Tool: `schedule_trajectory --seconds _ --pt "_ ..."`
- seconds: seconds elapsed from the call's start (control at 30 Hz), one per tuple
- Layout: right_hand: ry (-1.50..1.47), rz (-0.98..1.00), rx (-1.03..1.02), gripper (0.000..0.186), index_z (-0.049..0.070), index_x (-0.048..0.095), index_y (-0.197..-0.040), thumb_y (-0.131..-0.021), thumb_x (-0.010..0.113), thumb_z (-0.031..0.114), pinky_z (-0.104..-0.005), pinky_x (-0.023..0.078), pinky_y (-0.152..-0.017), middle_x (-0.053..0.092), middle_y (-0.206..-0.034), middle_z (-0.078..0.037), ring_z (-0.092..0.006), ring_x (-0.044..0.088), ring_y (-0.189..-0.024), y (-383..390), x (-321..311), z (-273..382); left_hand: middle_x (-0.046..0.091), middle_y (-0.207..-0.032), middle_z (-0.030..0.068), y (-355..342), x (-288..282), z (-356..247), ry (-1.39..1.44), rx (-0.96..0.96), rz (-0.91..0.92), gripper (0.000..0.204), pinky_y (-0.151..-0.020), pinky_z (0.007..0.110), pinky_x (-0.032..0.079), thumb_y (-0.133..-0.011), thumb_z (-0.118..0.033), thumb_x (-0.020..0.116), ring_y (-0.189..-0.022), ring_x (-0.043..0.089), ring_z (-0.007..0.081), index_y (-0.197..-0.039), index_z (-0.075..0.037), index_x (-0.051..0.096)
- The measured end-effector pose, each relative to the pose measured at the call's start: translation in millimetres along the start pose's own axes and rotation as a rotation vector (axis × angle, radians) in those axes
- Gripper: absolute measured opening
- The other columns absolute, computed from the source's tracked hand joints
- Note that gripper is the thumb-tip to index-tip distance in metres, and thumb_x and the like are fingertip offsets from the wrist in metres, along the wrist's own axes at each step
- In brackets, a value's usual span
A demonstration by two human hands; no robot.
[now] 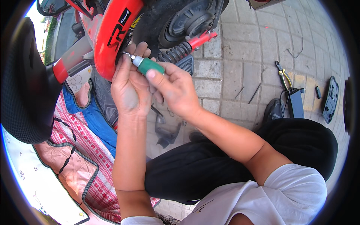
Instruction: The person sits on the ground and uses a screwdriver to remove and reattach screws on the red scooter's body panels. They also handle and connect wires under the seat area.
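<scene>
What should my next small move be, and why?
Probably steady the green-handled tool with your left hand before turning: your right hand grips it, its tip sits by your left hand near the red panel, and its seating isn't clear.

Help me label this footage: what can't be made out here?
Head view, green-handled tool: what its tip meets, too small to tell near the left hand.
Head view, wheel: upper part, cut by top edge.
Head view, black shoe: heel, behind the trouser leg.

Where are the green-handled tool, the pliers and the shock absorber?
Green-handled tool (147, 66), head view: the handle.
Pliers (280, 71), head view: near the joint.
Shock absorber (176, 53), head view: black coil spring.
</scene>
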State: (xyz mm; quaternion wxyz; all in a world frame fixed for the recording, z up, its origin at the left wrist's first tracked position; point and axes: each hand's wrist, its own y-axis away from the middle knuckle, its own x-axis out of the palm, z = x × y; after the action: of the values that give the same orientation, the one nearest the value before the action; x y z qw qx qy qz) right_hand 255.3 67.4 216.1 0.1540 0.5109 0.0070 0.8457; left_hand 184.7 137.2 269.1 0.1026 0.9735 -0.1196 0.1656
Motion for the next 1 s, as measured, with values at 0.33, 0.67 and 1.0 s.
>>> schedule_trajectory --seconds 0.33,0.67,1.0 --pt "0.159 -0.086 -0.194 0.039 -0.001 0.060 -0.112 -0.100 0.063 0.036 -0.0234 0.038 -0.045 0.061 -0.069 -0.004 -0.0068 0.049 -0.048 1.0 2.4 -8.7 0.065 -0.121 0.0196 0.6 1.8 -0.3 0.002 -0.024 -0.046 0.032 -0.096 0.041 0.052 -0.104 -0.016 0.051 -0.113 0.061 0.0262 -0.131 0.000 0.053" --pt "-0.601 0.140 0.542 0.036 0.009 0.061 -0.103 -0.100 0.059 0.044 -0.0269 0.043 -0.049 0.065 -0.071 -0.006 -0.0102 0.054 -0.049 -0.6 -11.4 14.8 0.064 -0.123 0.0183 2.4 -2.9 -3.2 0.036 -0.052 -0.009 0.032 -0.096 0.042 0.053 -0.104 -0.017 0.052 -0.114 0.061 0.0263 -0.132 -0.001 0.053" --pt "-0.252 0.103 0.210 0.032 0.000 0.058 -0.116 -0.099 0.066 0.026 -0.0235 0.041 -0.052 0.063 -0.079 -0.003 -0.0070 0.051 -0.057 0.1 -10.3 3.8 0.059 -0.132 0.0164 -1.1 -5.4 -0.9 -0.001 -0.031 0.041 0.033 -0.105 0.045 0.046 -0.105 -0.020 0.049 -0.122 0.056 0.0273 -0.133 -0.001 0.050"
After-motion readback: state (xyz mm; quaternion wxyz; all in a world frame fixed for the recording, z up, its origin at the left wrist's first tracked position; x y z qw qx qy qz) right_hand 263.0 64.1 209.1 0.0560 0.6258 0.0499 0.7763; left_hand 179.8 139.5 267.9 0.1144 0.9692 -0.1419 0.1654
